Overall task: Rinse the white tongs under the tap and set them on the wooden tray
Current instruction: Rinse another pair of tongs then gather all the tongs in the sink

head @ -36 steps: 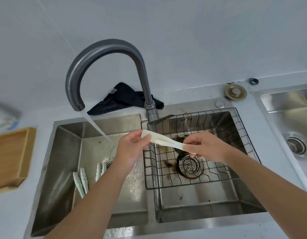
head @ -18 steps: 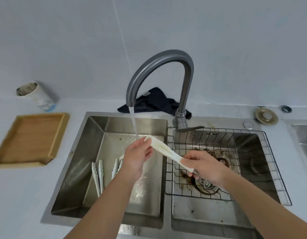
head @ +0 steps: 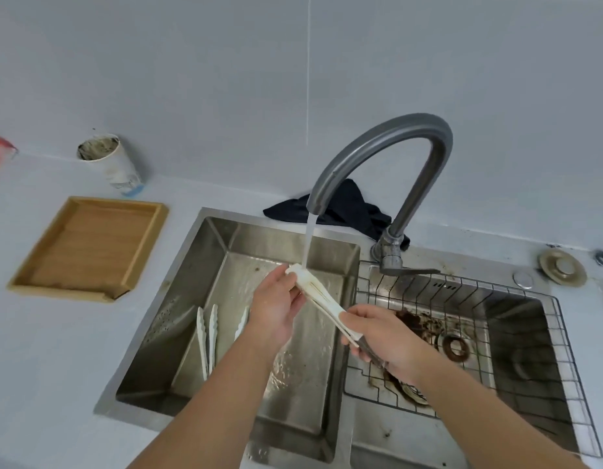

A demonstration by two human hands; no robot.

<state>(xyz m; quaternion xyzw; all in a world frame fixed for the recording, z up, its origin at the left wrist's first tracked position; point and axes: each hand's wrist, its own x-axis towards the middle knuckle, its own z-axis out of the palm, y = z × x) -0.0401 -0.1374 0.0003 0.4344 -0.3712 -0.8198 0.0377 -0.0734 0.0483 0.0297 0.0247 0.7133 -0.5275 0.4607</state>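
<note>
Both hands grip the white tongs (head: 322, 299) under the tap (head: 378, 157), left hand (head: 276, 308) at the tip, right hand (head: 384, 340) round the handle.

— Where does the tray (head: 87, 247) sit?
— On the desk (head: 53, 350), left of the sink (head: 178, 299), with a cup (head: 112, 165) behind it.
— And the tongs (head: 322, 297)?
— Over the left basin, under the tap (head: 378, 157); a cloth (head: 354, 208) lies behind, a wire rack (head: 462, 333) in the right basin.

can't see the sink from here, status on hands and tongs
Left hand and right hand both grip the white tongs. Tip under running tap. Wooden tray empty. Nothing blocking.
</note>
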